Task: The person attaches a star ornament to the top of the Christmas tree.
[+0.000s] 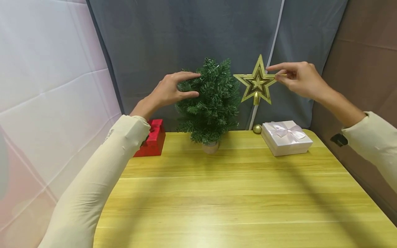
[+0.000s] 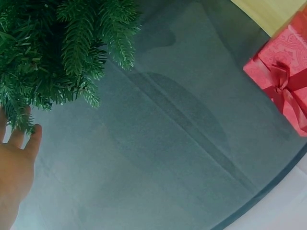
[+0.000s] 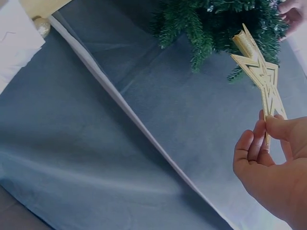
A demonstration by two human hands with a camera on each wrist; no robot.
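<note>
A small green artificial Christmas tree (image 1: 214,100) stands upright at the back of the table. My left hand (image 1: 170,88) is at the tree's upper left side, thumb and fingers spread apart; in the left wrist view its fingertips (image 2: 34,136) are right at the branch tips. Between thumb and fingers my right hand (image 1: 302,77) pinches one point of a gold star tree topper (image 1: 258,82). The star is held up to the right of the tree, its hollow socket (image 1: 256,99) pointing down. In the right wrist view the star (image 3: 264,76) shows nearly edge-on.
A red gift box (image 1: 156,139) with a ribbon sits left of the tree. On the right lie a white gift box (image 1: 286,137) with a pale bow and a gold ball ornament (image 1: 257,128). Grey curtain (image 1: 155,34) hangs behind the wooden table (image 1: 211,193).
</note>
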